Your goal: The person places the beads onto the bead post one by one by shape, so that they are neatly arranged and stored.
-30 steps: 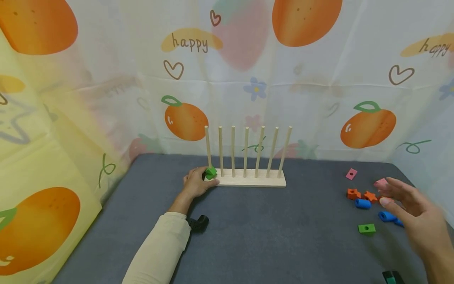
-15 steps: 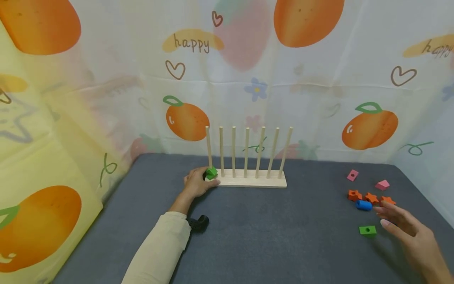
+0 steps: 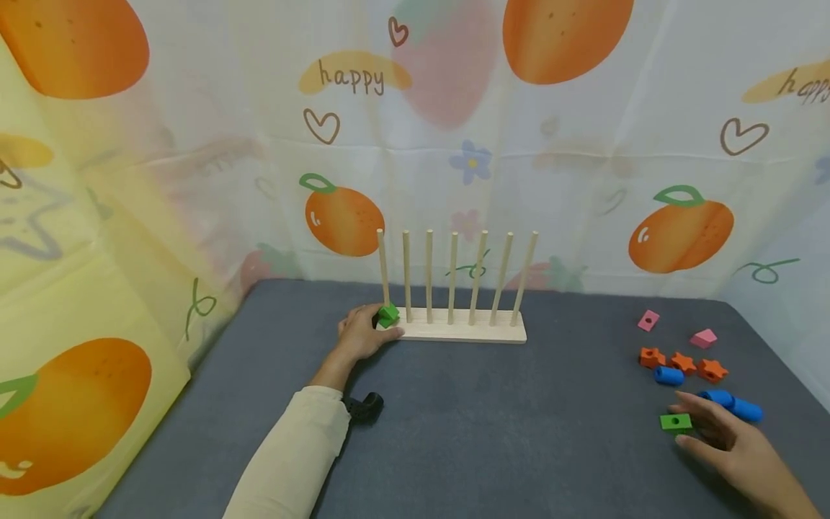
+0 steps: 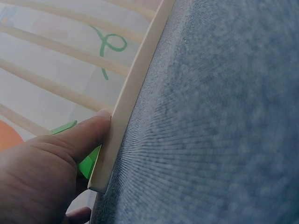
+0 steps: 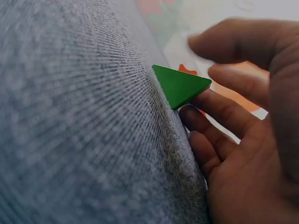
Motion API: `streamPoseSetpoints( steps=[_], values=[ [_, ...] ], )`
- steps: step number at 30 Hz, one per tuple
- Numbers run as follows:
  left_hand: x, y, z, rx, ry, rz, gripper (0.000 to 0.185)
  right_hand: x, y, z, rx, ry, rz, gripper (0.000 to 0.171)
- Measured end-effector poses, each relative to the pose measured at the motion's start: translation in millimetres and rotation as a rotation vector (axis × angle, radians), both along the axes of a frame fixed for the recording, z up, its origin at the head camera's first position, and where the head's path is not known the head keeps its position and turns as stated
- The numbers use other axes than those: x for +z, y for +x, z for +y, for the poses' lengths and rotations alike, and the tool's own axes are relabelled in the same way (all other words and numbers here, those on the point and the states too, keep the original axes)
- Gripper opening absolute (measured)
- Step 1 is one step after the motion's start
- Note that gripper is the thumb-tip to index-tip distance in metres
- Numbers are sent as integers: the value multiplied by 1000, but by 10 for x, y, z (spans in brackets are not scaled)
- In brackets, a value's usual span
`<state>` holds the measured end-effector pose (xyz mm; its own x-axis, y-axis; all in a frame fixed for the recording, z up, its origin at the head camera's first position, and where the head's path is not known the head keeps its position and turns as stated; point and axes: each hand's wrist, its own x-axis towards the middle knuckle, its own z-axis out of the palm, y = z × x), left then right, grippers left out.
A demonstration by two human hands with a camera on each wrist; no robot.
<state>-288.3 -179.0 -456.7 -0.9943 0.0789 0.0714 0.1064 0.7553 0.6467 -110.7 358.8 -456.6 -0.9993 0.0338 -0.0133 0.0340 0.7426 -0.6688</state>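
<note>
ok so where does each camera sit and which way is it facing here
Head: worn on the head, looking forward and down over the grey mat at the peg rack; both hands show, left hand with its sleeve, right hand.
Left wrist: low beside the left hand, looking along the rack's base; thumb against it.
Right wrist: low at the right hand, facing the green block its fingers touch.
Shared: head and right wrist both show that green block.

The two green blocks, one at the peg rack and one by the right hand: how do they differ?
The green block on the rack sits threaded on the leftmost peg, beside the left hand; the green block on the mat lies loose, touched by the right hand. The first looks tilted, the second flat. Both are green.
</note>
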Motion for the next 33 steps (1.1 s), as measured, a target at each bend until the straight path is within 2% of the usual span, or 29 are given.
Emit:
streamPoseSetpoints(
  steps=[6,11,14,20,26,30,33],
  values=[
    [5,0,-24,9,-6,-3,65,-96,-10,-33,-9,71,86,54],
    [23,12,-26,5,-7,-1,66,-102,-3,-54,-67,104,132,41],
    [23,13,-19,6,-7,-7,67,-83,-5,-64,-102,82,176,37],
    [9,12,-7,9,-9,-5,66,-42,-24,-118,-134,12,264,45],
    [12,14,11,-6,-8,-5,67,115,-6,-178,-231,3,254,46],
    [16,12,11,-5,-3,4,66,244,5,-236,-255,-72,226,50],
    [13,5,9,-9,-3,8,66,344,6,-271,-146,-327,284,40]
  ],
)
